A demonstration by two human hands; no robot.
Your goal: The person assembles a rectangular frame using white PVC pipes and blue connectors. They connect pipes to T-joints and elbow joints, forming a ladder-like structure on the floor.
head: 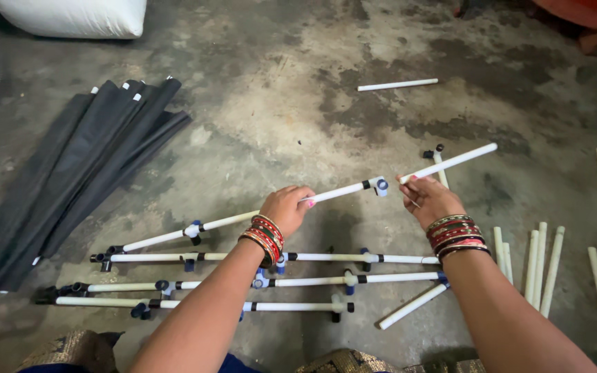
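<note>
Nearest, three jointed rods (243,283) lie side by side on the floor (278,103). Above them the left hand (286,208) pinches a fourth jointed rod (243,217) near its blue-and-white connector (379,185), while the right hand (428,199) pinches a loose white pipe (450,162) — best kept in line with the socket. Right: about seven spare pipes (540,266). Farther off — one stray pipe (396,85), a black fabric bundle (77,173).

Both arms reach forward, with many bangles on each wrist. The left hand (286,206) is curled shut, knuckles up. The right hand (428,199) is curled shut too, fingers pinched together.
</note>
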